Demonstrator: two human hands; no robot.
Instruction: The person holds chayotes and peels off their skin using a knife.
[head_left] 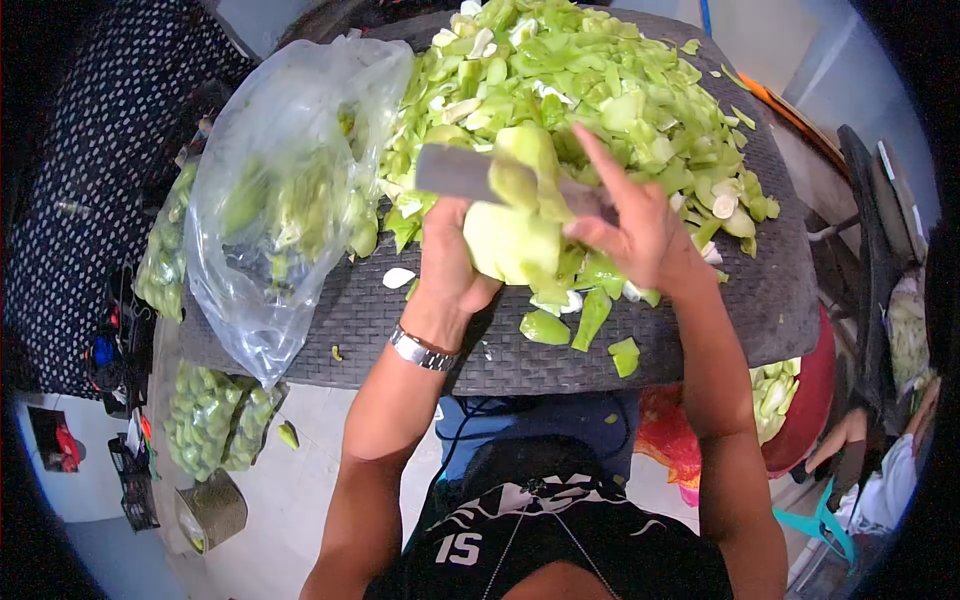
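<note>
My left hand (447, 255), a metal watch at its wrist, is closed around a peeled, pale green mango (508, 245) above the table. My right hand (645, 225) grips a broad-bladed knife (452, 172), with the index finger stretched out; the handle is mostly hidden. The grey blade points left, blurred by motion, across the top of the mango. A cut slice (528, 160) lies over the blade. Behind both hands rises a large heap of green slices and peelings (600, 85), with white seed pieces among them.
On the dark woven table (420, 360), a clear plastic bag (270, 300) with green pieces stands at the left. Bags of green fruit (205, 420) sit below. A red basin (815, 400) with pale pieces is under the right edge. Another person's arm (840, 440) shows far right.
</note>
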